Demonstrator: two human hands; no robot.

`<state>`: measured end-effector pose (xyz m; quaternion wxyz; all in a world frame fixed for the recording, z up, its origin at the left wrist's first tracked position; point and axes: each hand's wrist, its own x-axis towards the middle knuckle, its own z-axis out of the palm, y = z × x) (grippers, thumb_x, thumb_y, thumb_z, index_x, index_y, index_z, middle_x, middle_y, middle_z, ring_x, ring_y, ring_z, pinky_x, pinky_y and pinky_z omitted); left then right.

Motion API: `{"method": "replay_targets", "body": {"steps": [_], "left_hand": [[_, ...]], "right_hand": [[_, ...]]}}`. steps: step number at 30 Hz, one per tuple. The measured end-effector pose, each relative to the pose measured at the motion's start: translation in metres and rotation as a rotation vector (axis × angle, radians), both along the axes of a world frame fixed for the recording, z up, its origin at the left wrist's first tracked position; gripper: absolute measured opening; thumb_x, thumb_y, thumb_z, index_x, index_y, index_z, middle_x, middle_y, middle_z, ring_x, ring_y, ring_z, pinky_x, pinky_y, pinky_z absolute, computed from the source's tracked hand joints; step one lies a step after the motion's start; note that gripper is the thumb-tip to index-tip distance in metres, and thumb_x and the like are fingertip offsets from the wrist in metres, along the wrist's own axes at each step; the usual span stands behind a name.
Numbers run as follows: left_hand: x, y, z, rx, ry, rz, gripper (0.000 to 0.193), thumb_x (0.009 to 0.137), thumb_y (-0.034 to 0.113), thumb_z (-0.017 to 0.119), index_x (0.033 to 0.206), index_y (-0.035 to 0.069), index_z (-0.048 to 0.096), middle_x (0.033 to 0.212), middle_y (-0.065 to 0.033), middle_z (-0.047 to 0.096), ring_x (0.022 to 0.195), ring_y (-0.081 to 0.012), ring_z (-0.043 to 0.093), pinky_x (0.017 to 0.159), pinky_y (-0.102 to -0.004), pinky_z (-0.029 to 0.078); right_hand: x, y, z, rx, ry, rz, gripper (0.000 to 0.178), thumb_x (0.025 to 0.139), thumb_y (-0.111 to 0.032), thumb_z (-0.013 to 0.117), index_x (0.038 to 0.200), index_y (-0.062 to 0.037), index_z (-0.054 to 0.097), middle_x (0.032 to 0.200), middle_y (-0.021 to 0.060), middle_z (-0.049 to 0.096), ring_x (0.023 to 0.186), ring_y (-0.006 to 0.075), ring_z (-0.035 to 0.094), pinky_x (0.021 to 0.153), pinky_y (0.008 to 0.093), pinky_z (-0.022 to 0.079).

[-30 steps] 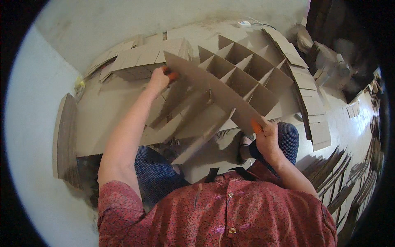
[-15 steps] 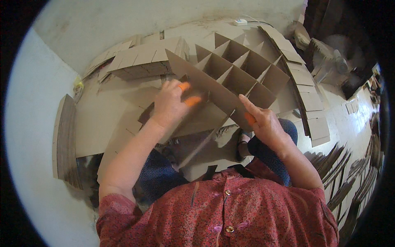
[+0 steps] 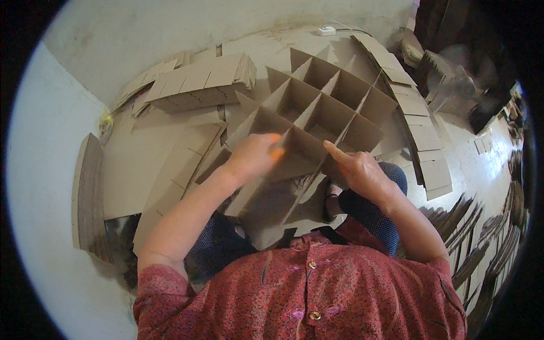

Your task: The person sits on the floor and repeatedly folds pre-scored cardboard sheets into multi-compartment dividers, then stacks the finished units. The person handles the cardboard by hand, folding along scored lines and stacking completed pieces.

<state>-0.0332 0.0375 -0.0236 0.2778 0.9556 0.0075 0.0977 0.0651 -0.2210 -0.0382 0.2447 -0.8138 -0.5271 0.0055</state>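
Brown gridded cardboard divider [image 3: 305,141]: likely light, stiff; best gripped near crossings. My right hand [image 3: 365,173] pinches edge; left hand [image 3: 249,158] blurred, cannot tell.

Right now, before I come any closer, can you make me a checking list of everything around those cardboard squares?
Surface: flat brown cardboard sheet at left; pale floor at right.
Things at the hands: interlocked cardboard divider grid, its open cells facing up.
Clutter: block of slotted cardboard strips beyond the left hand; upright cardboard stack at far left; long row of cardboard pieces at right.
Hands: bare, with orange on some fingers; left hand blurred at the grid, grip unclear; right hand at its near right side, index finger extended.
Cables: thin pale cable by a small white box.
Surroundings: stained pale wall behind.
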Motion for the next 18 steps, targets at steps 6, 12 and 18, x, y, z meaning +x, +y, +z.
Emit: {"method": "replay_targets", "body": {"steps": [6, 12, 18], "left_hand": [[0.017, 0.074, 0.001, 0.316, -0.478, 0.295, 0.044, 0.082, 0.021, 0.072, 0.120, 0.001, 0.060, 0.112, -0.0177, 0.064, 0.094, -0.0286, 0.062, 0.080, -0.0373, 0.049], [0.063, 0.153, -0.003, 0.569, -0.314, 0.473, 0.048, 0.083, 0.020, 0.069, 0.126, 0.005, 0.054, 0.124, -0.0190, 0.056, 0.112, -0.0345, 0.053, 0.093, -0.0432, 0.044], [0.075, 0.181, 0.024, 0.299, -0.220, 0.553, 0.024, 0.086, 0.012, 0.061, 0.109, 0.009, 0.068, 0.092, -0.0168, 0.068, 0.082, -0.0326, 0.063, 0.073, -0.0401, 0.050]], "right_hand": [[0.015, 0.000, -0.016, 0.137, -0.045, -0.078, 0.055, 0.080, 0.001, 0.055, 0.134, -0.0086, 0.048, 0.078, 0.0210, 0.064, 0.069, 0.0402, 0.062, 0.063, 0.0471, 0.050], [0.026, 0.008, -0.017, 0.145, -0.052, -0.109, 0.054, 0.080, 0.001, 0.056, 0.133, -0.0098, 0.049, 0.083, 0.0221, 0.064, 0.072, 0.0421, 0.062, 0.065, 0.0491, 0.049], [0.023, 0.016, -0.008, 0.189, -0.143, -0.196, 0.050, 0.085, -0.008, 0.061, 0.133, -0.0086, 0.049, 0.088, 0.0219, 0.064, 0.082, 0.0402, 0.063, 0.069, 0.0441, 0.051]]}}
